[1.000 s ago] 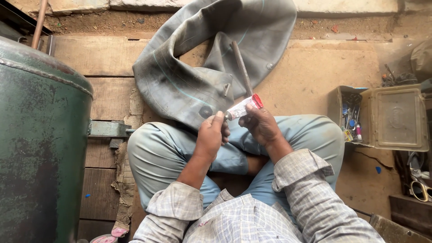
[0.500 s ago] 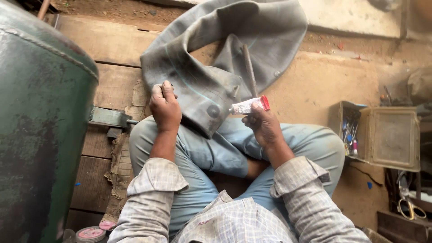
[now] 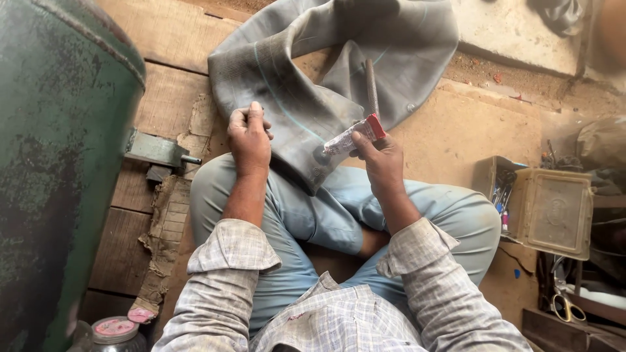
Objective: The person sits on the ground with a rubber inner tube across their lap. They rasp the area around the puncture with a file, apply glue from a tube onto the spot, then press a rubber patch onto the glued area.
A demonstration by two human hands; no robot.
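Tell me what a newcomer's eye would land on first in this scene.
First, the grey rubber inner tube draped over the seated person's knees and spreading across the wooden floor ahead. Next, the small tube with a red end pinched in the right hand, its tip aimed at the rubber, while the left hand rests closed on the tube's left fold. A big worn green tank fills the left edge.

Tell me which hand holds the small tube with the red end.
The right hand holds the tube over the grey inner tube; the left hand is only a closed fist on the rubber.
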